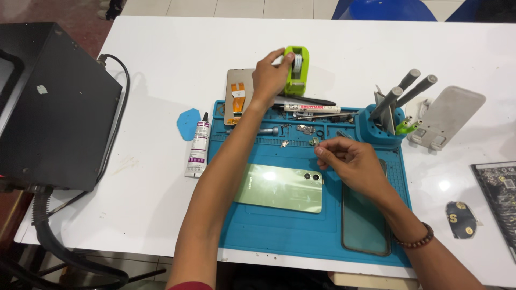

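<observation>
My left hand reaches to the back of the white table and grips a green tape dispenser. My right hand hovers over the blue work mat, its fingertips pinched together near small metal parts; whether it holds one I cannot tell. A pale green phone lies back up on the mat just left of that hand. A dark screen panel lies under my right wrist. A phone frame with an orange flex cable lies behind my left forearm.
A glue tube and a blue pick lie left of the mat. A white marker lies at the mat's back edge. A blue tool holder, grey phone stand, black box and circuit board surround it.
</observation>
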